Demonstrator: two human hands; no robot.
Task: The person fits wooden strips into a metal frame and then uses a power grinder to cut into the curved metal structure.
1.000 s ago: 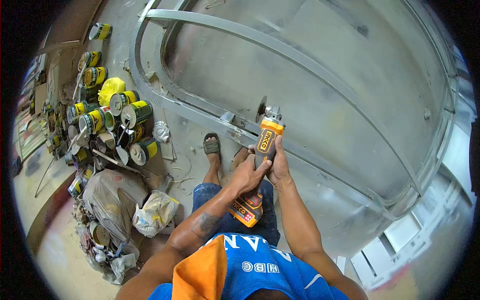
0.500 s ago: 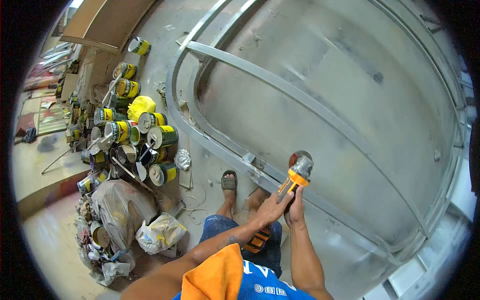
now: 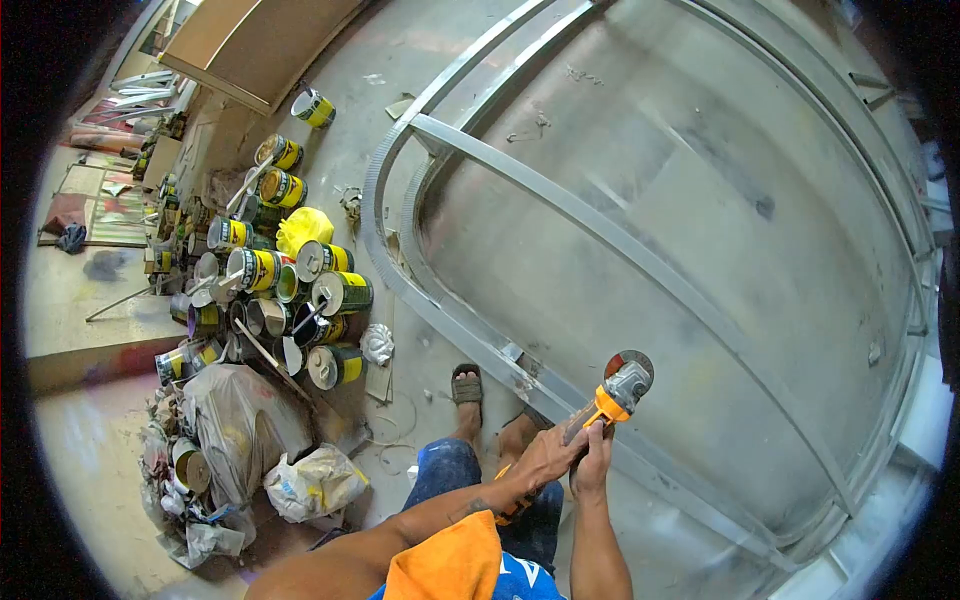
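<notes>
An angle grinder (image 3: 612, 402) with an orange collar, a grey metal head and a round reddish disc is held in front of my body. My left hand (image 3: 545, 457) wraps around its body from the left. On the right side, my right hand (image 3: 592, 462) grips it just below the orange collar. Both hands are closed, and some fingers are hidden behind the tool. Below the grinder lies a large curved metal frame (image 3: 440, 316) on the floor; the disc appears over the frame's inner area, apart from the rails.
Several paint cans (image 3: 342, 293) crowd the floor on the left, with a yellow bag (image 3: 304, 230) among them. Nearer are a grey plastic bag (image 3: 240, 425) and a white bag (image 3: 315, 482). A brown cabinet (image 3: 245, 45) stands at upper left. My sandalled foot (image 3: 467, 385) is beside the frame.
The view has shifted, so cans and frame appear farther right. The grinder sits lower and to the right in view, its disc turned more toward me. Both hands keep their hold.
</notes>
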